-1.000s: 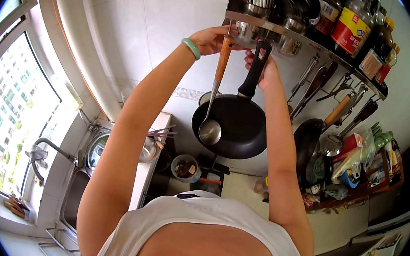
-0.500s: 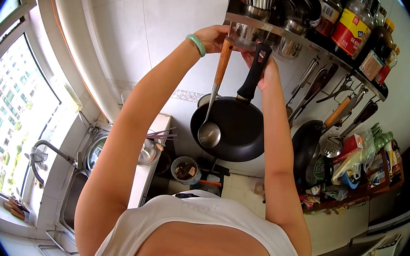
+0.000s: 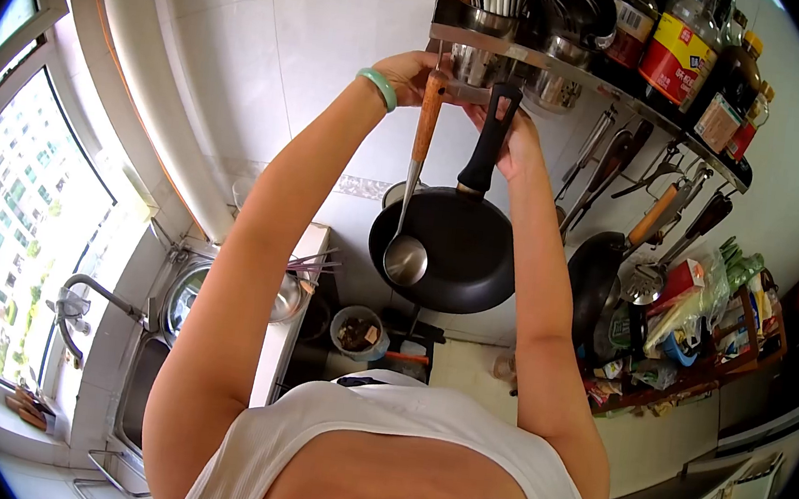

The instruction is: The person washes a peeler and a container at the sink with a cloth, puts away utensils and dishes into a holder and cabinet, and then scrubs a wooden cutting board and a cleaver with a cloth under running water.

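Observation:
My left hand [image 3: 406,75], with a green bangle on its wrist, is raised below the wall shelf, behind the wooden handle of a hanging ladle [image 3: 406,261]. Its fingers are curled and partly hidden. My right hand [image 3: 520,143] is up behind the black handle of a hanging frying pan [image 3: 462,256]; its fingertips show left of that handle. A flat greyish strip [image 3: 469,93] spans the gap between both hands, and I cannot make out what it is. The ladle's bowl hangs in front of the pan.
Above my hands runs a metal shelf [image 3: 527,56] with chopsticks, cups and sauce bottles [image 3: 678,55]. Several utensils and a wok [image 3: 595,270] hang on the right. To the left are a sink [image 3: 144,379], a tap [image 3: 74,308] and a window. A rack with packages stands at the right.
The shelf, ladle and pan appear slightly farther left in view. Both hands stay at nearly the same place, and the greyish strip between them shows more clearly.

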A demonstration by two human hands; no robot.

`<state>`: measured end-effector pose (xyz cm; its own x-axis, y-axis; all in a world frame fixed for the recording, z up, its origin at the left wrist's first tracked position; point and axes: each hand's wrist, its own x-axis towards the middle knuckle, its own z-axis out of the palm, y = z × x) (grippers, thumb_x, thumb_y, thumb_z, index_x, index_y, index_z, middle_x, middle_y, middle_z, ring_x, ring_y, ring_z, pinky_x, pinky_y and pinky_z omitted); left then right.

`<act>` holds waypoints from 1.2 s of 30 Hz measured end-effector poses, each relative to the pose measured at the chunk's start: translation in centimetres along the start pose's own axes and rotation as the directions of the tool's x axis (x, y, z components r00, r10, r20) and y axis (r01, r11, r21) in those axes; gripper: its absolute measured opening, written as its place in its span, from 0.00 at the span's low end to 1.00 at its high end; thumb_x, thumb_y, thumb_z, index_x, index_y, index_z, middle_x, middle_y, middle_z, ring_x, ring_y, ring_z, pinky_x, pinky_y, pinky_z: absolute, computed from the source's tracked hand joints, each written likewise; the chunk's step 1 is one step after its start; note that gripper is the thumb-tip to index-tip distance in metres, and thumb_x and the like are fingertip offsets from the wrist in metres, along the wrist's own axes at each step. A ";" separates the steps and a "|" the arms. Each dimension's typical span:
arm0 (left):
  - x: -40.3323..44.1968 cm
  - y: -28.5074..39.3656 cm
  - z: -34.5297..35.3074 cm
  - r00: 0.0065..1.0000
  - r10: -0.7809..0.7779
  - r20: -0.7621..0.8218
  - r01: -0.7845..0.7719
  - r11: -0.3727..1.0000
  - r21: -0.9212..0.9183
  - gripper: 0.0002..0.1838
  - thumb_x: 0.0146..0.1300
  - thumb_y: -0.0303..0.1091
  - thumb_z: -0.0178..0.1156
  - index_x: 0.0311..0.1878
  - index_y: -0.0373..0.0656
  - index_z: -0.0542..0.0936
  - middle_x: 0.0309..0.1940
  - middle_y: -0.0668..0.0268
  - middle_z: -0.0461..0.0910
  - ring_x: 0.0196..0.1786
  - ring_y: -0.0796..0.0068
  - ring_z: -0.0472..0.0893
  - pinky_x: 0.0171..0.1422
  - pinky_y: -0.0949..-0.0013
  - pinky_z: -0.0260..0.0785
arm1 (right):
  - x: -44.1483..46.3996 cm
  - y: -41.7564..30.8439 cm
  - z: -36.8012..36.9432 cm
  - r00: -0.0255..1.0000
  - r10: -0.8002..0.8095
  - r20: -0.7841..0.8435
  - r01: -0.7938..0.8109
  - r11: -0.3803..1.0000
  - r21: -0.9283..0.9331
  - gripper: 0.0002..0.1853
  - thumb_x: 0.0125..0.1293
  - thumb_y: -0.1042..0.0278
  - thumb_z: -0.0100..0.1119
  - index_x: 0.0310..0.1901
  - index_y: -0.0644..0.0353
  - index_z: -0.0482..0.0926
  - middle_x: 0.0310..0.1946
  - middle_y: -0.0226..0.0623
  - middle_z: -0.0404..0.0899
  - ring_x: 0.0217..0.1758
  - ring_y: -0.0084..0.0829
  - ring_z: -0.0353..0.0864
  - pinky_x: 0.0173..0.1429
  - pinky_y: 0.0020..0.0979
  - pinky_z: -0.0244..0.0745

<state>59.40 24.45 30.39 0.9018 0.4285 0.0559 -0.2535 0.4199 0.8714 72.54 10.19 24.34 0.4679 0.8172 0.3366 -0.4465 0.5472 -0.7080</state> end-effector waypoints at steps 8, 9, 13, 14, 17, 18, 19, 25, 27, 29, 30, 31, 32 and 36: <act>0.8 -1.5 -2.2 0.997 0.075 0.018 -0.075 0.997 -0.030 0.15 0.57 0.26 0.61 0.48 0.37 0.73 0.43 0.60 0.76 0.48 0.62 0.79 0.63 0.53 0.71 | -0.4 -0.3 0.2 0.999 -0.031 -0.032 0.025 0.986 -0.165 0.11 0.63 0.65 0.60 0.39 0.65 0.76 0.33 0.43 0.81 0.39 0.35 0.84 0.29 0.21 0.80; 1.0 -1.7 -2.6 0.997 0.078 0.028 -0.077 0.997 -0.029 0.19 0.58 0.28 0.60 0.53 0.36 0.72 0.44 0.59 0.75 0.50 0.61 0.78 0.65 0.53 0.69 | -0.3 -0.3 0.1 0.999 -0.029 -0.035 0.023 0.986 -0.163 0.11 0.63 0.65 0.60 0.39 0.65 0.76 0.33 0.43 0.81 0.39 0.35 0.84 0.29 0.21 0.80; 0.8 -2.7 -4.0 0.992 0.099 0.076 -0.097 0.995 -0.040 0.29 0.59 0.31 0.61 0.63 0.36 0.65 0.43 0.60 0.76 0.51 0.62 0.78 0.68 0.54 0.66 | -0.1 -0.4 -0.5 0.999 0.046 -0.008 -0.046 0.980 -0.191 0.23 0.61 0.61 0.63 0.50 0.72 0.73 0.45 0.44 0.77 0.48 0.45 0.80 0.59 0.37 0.77; 0.8 -2.7 -4.2 0.987 0.106 0.118 -0.107 0.994 -0.001 0.31 0.58 0.32 0.62 0.65 0.37 0.64 0.46 0.59 0.76 0.52 0.63 0.78 0.68 0.56 0.66 | -0.1 -0.5 -0.5 0.998 0.069 0.004 -0.067 0.976 -0.209 0.22 0.62 0.60 0.63 0.50 0.70 0.74 0.46 0.43 0.77 0.48 0.42 0.81 0.55 0.35 0.79; 0.3 -3.0 -4.9 0.980 0.098 0.174 -0.111 0.991 0.070 0.34 0.57 0.34 0.63 0.66 0.39 0.64 0.51 0.56 0.76 0.53 0.64 0.78 0.68 0.60 0.66 | 0.2 -0.3 -0.8 0.993 0.122 0.011 -0.111 0.935 -0.338 0.20 0.65 0.58 0.59 0.51 0.65 0.75 0.48 0.41 0.79 0.45 0.33 0.82 0.44 0.27 0.76; -0.1 -3.0 -5.0 0.977 0.087 0.194 -0.109 0.988 0.105 0.34 0.57 0.35 0.64 0.66 0.39 0.64 0.54 0.55 0.75 0.54 0.65 0.78 0.68 0.61 0.65 | 0.0 -0.1 -0.7 0.992 0.129 0.011 -0.118 0.934 -0.337 0.20 0.65 0.58 0.59 0.51 0.65 0.75 0.48 0.41 0.79 0.45 0.33 0.82 0.44 0.27 0.76; -0.1 -3.5 -5.9 0.980 0.087 0.177 -0.106 0.990 0.098 0.34 0.57 0.35 0.64 0.66 0.39 0.64 0.54 0.55 0.75 0.54 0.65 0.78 0.68 0.61 0.65 | 0.0 0.5 -0.5 0.986 0.166 -0.026 -0.161 0.888 -0.431 0.21 0.65 0.57 0.58 0.53 0.64 0.74 0.50 0.41 0.79 0.46 0.31 0.82 0.42 0.24 0.73; -2.2 -3.8 -8.3 0.973 0.140 0.185 -0.156 0.985 0.075 0.33 0.57 0.24 0.57 0.66 0.30 0.59 0.58 0.53 0.72 0.53 0.68 0.79 0.62 0.71 0.72 | -0.2 1.4 -5.2 0.972 0.233 0.043 -0.182 0.849 -0.495 0.26 0.68 0.54 0.49 0.60 0.65 0.68 0.53 0.44 0.78 0.51 0.28 0.77 0.52 0.23 0.68; -2.8 -3.6 -9.1 0.977 0.139 0.165 -0.154 0.984 0.087 0.32 0.57 0.24 0.56 0.66 0.30 0.61 0.60 0.53 0.70 0.55 0.67 0.78 0.65 0.69 0.69 | -1.3 0.9 -5.3 0.984 0.177 0.005 -0.140 0.793 -0.593 0.25 0.68 0.57 0.50 0.61 0.65 0.69 0.52 0.41 0.79 0.51 0.29 0.77 0.55 0.26 0.68; -3.4 -3.7 -11.3 0.965 0.165 0.206 -0.190 0.975 0.111 0.30 0.58 0.24 0.55 0.65 0.29 0.62 0.61 0.53 0.69 0.56 0.67 0.77 0.65 0.69 0.69 | -2.7 1.3 -7.9 0.998 0.061 -0.015 -0.057 0.784 -0.618 0.24 0.67 0.60 0.52 0.60 0.64 0.70 0.53 0.38 0.78 0.54 0.28 0.75 0.58 0.26 0.66; -4.0 -3.7 -12.2 0.960 0.181 0.212 -0.213 0.967 0.140 0.29 0.58 0.24 0.54 0.65 0.29 0.63 0.61 0.54 0.69 0.58 0.67 0.75 0.65 0.68 0.68 | -5.7 0.2 -6.9 0.993 -0.086 -0.084 0.006 0.734 -0.679 0.23 0.67 0.61 0.53 0.61 0.64 0.70 0.54 0.36 0.77 0.56 0.27 0.74 0.59 0.26 0.64; -6.9 -3.6 -12.9 0.968 0.207 0.145 -0.237 0.942 0.237 0.33 0.57 0.26 0.52 0.67 0.28 0.58 0.64 0.53 0.65 0.62 0.66 0.72 0.68 0.68 0.65 | -8.1 0.3 -5.3 0.976 -0.177 -0.124 0.029 0.673 -0.739 0.23 0.67 0.63 0.54 0.61 0.63 0.70 0.55 0.35 0.77 0.58 0.27 0.73 0.60 0.26 0.62; -6.6 -3.3 -12.8 0.965 0.208 0.161 -0.243 0.940 0.239 0.33 0.57 0.25 0.52 0.67 0.28 0.58 0.64 0.54 0.65 0.62 0.66 0.71 0.68 0.69 0.65 | -9.1 -0.4 -5.9 0.965 -0.243 -0.097 0.089 0.655 -0.750 0.23 0.67 0.65 0.54 0.61 0.64 0.70 0.56 0.35 0.76 0.59 0.26 0.71 0.60 0.26 0.61; -13.9 -4.3 -16.7 0.958 0.277 0.068 -0.285 0.922 0.263 0.33 0.55 0.22 0.53 0.67 0.29 0.59 0.64 0.55 0.65 0.64 0.63 0.71 0.67 0.70 0.65 | -12.8 0.3 -4.2 0.938 -0.337 -0.077 0.160 0.619 -0.769 0.19 0.66 0.74 0.54 0.57 0.70 0.70 0.52 0.41 0.75 0.55 0.27 0.71 0.62 0.28 0.61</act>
<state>42.10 30.07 17.72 0.8178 0.4728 0.3281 -0.3986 0.0541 0.9155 69.63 -0.84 17.23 0.6482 0.5682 0.5070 0.3846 0.3304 -0.8619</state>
